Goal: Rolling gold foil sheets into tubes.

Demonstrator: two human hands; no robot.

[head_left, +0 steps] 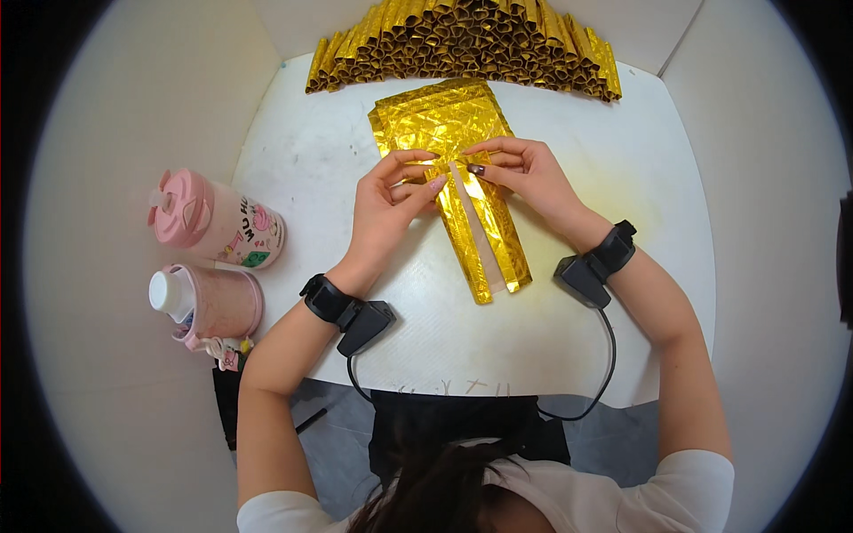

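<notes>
A gold foil paper sheet [465,235] lies lengthwise before me, its two long sides folded inward. Between the folds runs a narrow strip of its pale tan backing, wider toward the near end. My left hand [386,195] pinches the far end of this sheet from the left, thumb on the foil and fingers bent. From the right, my right hand [538,182] presses the same end between thumb and fingers. Both hands rest over the near edge of a flat stack of gold foil sheets [435,120], and my fingertips partly hide where the folded sheet meets it.
Rolled gold foil tubes [480,44] are piled along the back of the white table [613,346]. At the left stand a pink-lidded bottle [240,222] and a pink cup [227,306] holding a white-capped container. Black wristbands with trailing cables circle both my wrists. White walls flank the table.
</notes>
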